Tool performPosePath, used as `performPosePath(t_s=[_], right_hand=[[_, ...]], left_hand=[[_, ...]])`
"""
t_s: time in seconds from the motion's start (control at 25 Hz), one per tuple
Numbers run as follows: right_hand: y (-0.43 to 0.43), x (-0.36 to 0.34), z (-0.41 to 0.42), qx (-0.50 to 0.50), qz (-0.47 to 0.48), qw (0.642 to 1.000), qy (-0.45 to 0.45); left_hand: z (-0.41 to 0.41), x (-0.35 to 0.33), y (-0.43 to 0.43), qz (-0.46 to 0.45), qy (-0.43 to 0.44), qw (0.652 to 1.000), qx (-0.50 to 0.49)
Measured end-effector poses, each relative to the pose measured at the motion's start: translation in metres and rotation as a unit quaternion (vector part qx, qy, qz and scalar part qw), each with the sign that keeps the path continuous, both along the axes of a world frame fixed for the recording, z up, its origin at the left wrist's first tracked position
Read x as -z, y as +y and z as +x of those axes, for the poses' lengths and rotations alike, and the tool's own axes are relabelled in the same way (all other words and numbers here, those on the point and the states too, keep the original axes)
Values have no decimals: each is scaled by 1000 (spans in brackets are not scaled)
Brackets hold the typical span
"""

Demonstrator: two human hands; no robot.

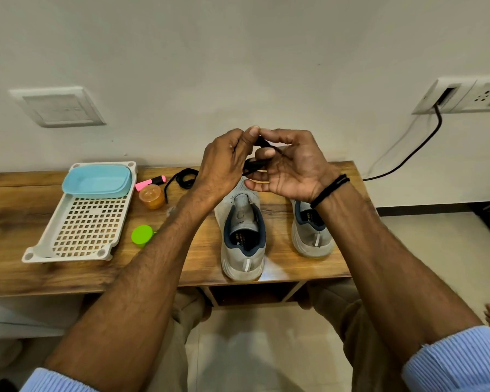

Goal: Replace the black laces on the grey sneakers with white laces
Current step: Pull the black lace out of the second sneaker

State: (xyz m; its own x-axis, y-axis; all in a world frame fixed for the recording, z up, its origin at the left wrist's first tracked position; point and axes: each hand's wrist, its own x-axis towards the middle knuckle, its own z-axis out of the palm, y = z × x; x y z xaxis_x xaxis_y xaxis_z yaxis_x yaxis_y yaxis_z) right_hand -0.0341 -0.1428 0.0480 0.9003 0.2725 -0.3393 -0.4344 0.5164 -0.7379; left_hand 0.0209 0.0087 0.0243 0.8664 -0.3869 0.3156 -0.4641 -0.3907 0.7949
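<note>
Two grey sneakers stand heels toward me on the wooden table: the left sneaker (242, 236) shows no lace in its eyelets, the right sneaker (311, 233) is partly hidden under my right wrist. Above them, my left hand (224, 162) and my right hand (292, 165) meet and hold a bundled black lace (256, 162) between their fingers. My left thumb and fingers pinch its top; loops sit against my right palm. Another black lace (183, 178) lies coiled on the table behind my left hand. No white lace is in sight.
A white perforated tray (82, 230) holding a light blue tub (96, 181) sits at the left. Beside it lie a pink highlighter (150, 182), an orange round jar (152, 197) and a green cap (142, 235). A black cable (413, 151) runs from a wall socket at the right.
</note>
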Motion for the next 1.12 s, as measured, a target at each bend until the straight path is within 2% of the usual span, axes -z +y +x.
performPosePath(t_s=[0.08,0.24,0.4,0.52,0.56,0.72,0.88,1.04,1.12], right_hand=[[0,0,1,1,-37,999,-22],[-6,4,1,1,-206,978,-40],[1,11,3,32,-279,958,-57],[6,14,6,88,-399,906,-114],[9,15,8,96,-402,902,-124],[22,16,13,103,-320,935,-113],[33,20,20,133,-278,949,-71],[38,23,26,177,-250,952,-16],[40,27,29,193,-255,947,6]], left_hand=[[2,-1,2,-11,1,1000,-8],[8,4,9,14,18,999,-22],[10,6,11,-8,56,998,-21],[10,7,11,-23,91,995,-28],[11,8,12,-19,97,995,-27],[13,7,18,-8,101,995,-23],[21,4,34,0,175,984,-36],[61,20,77,-2,194,970,-149],[83,37,94,56,181,960,-207]])
